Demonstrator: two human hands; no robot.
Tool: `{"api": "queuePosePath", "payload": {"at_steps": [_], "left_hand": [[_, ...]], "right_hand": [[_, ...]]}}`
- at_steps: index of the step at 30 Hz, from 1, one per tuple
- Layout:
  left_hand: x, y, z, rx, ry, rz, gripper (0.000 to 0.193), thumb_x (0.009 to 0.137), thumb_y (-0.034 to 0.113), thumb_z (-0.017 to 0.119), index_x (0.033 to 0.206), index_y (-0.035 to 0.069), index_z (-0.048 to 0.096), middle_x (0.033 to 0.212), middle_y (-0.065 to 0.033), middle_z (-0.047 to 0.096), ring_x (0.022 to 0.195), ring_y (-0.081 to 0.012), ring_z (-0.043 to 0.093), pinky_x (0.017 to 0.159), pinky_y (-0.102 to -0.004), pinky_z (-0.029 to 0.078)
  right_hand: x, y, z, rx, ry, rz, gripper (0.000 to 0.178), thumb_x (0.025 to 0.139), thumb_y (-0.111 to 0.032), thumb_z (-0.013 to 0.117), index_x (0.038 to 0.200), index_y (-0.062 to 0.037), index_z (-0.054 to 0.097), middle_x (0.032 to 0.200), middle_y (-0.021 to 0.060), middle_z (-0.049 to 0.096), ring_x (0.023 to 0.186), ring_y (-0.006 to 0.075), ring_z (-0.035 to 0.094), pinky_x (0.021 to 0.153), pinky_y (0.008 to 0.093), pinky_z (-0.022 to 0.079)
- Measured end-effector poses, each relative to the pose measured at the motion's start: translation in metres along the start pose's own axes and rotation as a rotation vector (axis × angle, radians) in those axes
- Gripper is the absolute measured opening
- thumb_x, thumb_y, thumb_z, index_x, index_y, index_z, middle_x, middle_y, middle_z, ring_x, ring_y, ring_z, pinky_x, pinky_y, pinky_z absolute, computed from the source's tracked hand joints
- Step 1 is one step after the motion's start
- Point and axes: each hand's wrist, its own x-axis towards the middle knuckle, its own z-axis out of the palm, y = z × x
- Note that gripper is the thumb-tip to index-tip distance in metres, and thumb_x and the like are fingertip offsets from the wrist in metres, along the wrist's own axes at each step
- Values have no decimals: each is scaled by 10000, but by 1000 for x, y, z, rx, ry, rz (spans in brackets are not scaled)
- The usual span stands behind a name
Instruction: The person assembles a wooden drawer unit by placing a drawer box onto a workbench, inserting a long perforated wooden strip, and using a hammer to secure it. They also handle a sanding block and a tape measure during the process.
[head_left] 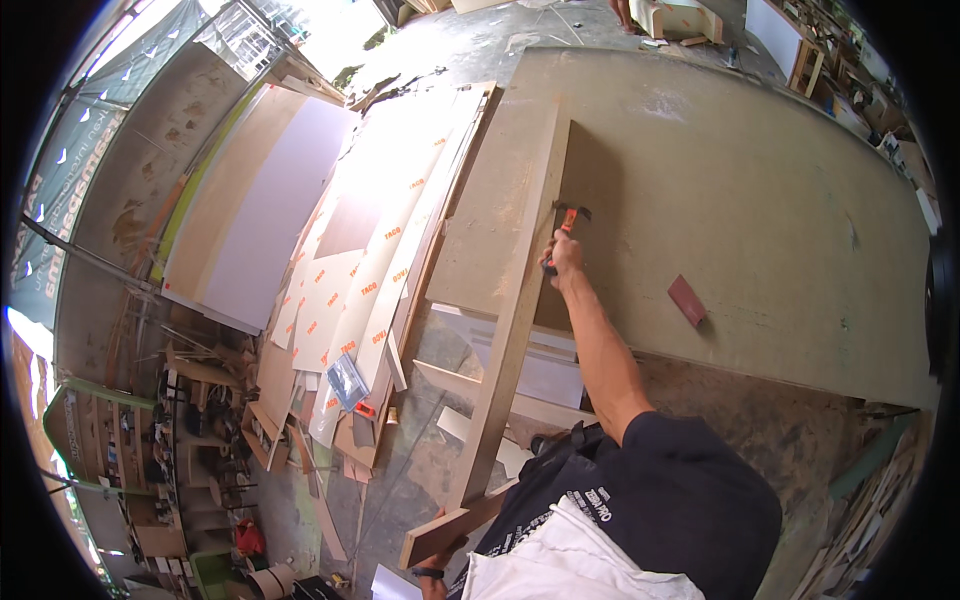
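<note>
My right hand (566, 255) is closed around the orange-and-black handle of a claw hammer (572, 218). The hammer's dark head is up against the side of a long wooden beam (520, 320), which runs from the worktable (740, 220) down toward my body. At the beam's near end a short wooden board (435, 538) lies crosswise. My left hand (452, 556), with a dark band at the wrist, grips this board from below; the board hides part of its fingers. On the table, right of my forearm, lies a reddish-brown rectangular piece (687, 300), perhaps sandpaper.
Left of the table lies a stack of white printed sheets (375, 270) with a blue packet (347, 382) on top. Panels (250, 190) lean farther left. Wood offcuts (322, 500) litter the floor. At the far edge, another person's feet (620, 14) stand near a wooden frame (685, 20).
</note>
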Motion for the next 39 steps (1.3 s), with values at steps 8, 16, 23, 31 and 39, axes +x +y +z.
{"api": "queuePosePath", "payload": {"at_steps": [8, 16, 23, 31, 39], "left_hand": [[10, -4, -7, -10, 10, 12, 339, 822, 319, 745, 1006, 39, 697, 962, -166, 711, 925, -328, 684, 797, -425, 529], [38, 1, -8, 5, 4, 169, 351, 820, 316, 750, 1023, 36, 695, 980, -172, 711, 942, -331, 682, 810, -428, 528], [126, 56, 35, 8, -19, 423, 363, 818, 314, 755, 1038, 32, 693, 996, -177, 710, 958, -334, 679, 821, -431, 526], [222, 144, 78, -27, 49, 663, 363, 801, 288, 772, 1012, 3, 692, 945, -170, 716, 900, -327, 685, 780, -422, 521], [269, 234, 104, 49, 124, 835, 650, 720, 175, 744, 1321, 75, 518, 966, -169, 707, 879, -366, 693, 756, -456, 537]], "right_hand": [[-34, 19, 8, -258, 207, -180, 276, 971, -272, 456, 804, -56, 497, 577, 29, 501, 472, 173, 540, 418, 362, 514], [-20, 11, -29, -198, -36, 73, 341, 996, -376, 483, 837, -76, 508, 575, 6, 488, 440, 138, 478, 410, 310, 437], [-79, 14, -55, -847, -397, 39, 417, 990, -396, 500, 838, -11, 550, 548, 25, 490, 425, 126, 487, 396, 303, 467], [-135, 8, -91, -983, -627, 212, 459, 994, -416, 520, 851, 13, 604, 542, 15, 502, 395, 108, 490, 358, 275, 440], [-166, -10, -142, -963, -486, 155, 470, 1009, -428, 485, 944, 21, 611, 541, 17, 501, 399, 106, 472, 363, 271, 433]]}}
